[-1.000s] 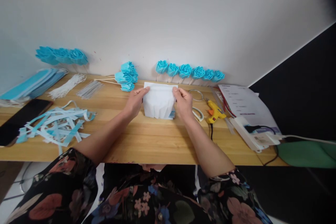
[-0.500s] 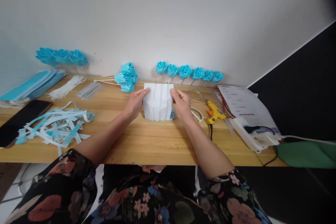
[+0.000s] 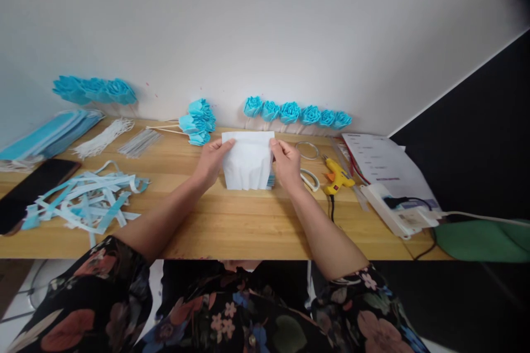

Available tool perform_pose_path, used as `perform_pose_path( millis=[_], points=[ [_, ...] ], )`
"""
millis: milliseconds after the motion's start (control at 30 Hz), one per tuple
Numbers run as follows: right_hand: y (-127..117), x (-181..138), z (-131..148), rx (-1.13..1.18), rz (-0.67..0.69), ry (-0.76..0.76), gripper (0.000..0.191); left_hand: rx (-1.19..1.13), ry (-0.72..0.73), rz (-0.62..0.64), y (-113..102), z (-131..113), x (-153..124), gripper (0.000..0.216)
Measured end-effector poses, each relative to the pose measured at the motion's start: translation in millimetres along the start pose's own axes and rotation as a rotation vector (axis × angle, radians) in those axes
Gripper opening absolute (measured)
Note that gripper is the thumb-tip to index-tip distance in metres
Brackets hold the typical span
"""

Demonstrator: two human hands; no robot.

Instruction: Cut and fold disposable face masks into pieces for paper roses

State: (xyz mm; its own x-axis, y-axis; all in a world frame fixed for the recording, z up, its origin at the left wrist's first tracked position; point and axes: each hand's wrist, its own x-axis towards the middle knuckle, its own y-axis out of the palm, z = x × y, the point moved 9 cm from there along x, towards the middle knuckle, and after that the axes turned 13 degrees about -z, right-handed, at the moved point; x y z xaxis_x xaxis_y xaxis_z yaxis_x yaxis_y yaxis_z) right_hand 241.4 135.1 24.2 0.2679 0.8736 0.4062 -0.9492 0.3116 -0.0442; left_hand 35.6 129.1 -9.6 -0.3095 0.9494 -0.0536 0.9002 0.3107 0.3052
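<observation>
I hold a white pleated sheet point(image 3: 247, 161), its blue edge showing at the lower right, upright over the wooden table point(image 3: 232, 220). My left hand point(image 3: 210, 162) pinches its upper left corner and my right hand point(image 3: 286, 164) pinches its upper right corner. The sheet fans wider at the top and narrower at the bottom, which rests near the tabletop. Both hands are closed on it.
Blue rosettes on sticks point(image 3: 297, 113) line the wall, with more point(image 3: 94, 90) at left and a bunch point(image 3: 199, 121) lying nearby. Cut blue strips point(image 3: 85, 198), white loops point(image 3: 101, 138), stacked masks point(image 3: 45, 135), a phone point(image 3: 28, 187), yellow glue gun point(image 3: 337, 175), scissors point(image 3: 308, 176), papers point(image 3: 383, 162), power strip point(image 3: 397, 209).
The sheet's top edge was pulled wide, then narrowed, and now spreads again while the bottom gathers in. Both hands stay at the upper corners.
</observation>
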Motion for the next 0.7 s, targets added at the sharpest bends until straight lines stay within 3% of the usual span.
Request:
perform_pose_path(
  millis=[367,700],
  points=[
    [8,-4,5,0.088,0.074,0.062,0.045,0.029,0.033,0.011,2,-3,-3,0.042],
    [-4,0,14,0.002,-0.045,-0.071,0.047,-0.014,0.04,0.024,1,4,4,0.044]
  ],
)
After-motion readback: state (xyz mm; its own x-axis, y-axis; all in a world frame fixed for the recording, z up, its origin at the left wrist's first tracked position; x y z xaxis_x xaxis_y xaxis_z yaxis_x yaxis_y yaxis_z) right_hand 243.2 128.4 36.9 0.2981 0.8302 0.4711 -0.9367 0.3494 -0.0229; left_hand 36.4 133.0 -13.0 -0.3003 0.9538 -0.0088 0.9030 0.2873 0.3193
